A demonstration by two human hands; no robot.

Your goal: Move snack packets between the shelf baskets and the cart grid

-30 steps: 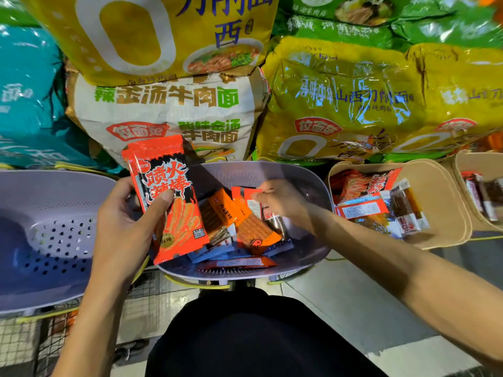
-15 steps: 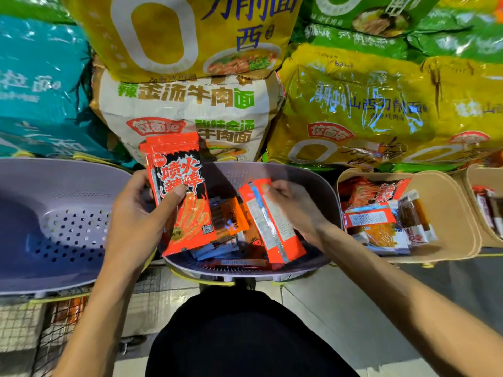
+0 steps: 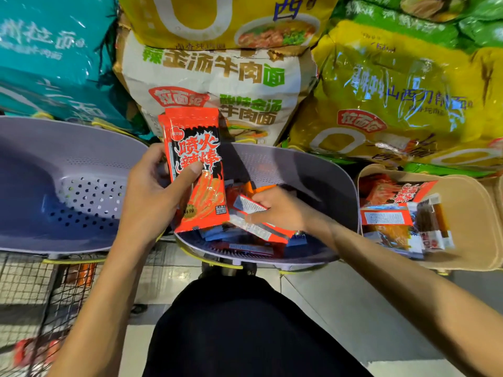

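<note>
one wide-angle camera sat on the person's head, facing forward and steeply down, close over the middle basket [image 3: 272,164]; noodle bags [image 3: 212,77] filled the top edge, the cart grid [image 3: 24,278] lay low at the left, lines bowed outward.

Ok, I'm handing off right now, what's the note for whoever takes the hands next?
Left hand grips a small stack of red-and-black packets, upright above the middle lilac basket.
Right hand is inside that basket, pinching a red packet turned white-back-up.
More packets lie loose under it; the beige basket on the right holds others.
Done: a stack gathered in the left hand.
To do: lift the right hand's packet out, then probably carry the lot to the cart grid at lower left.
</note>
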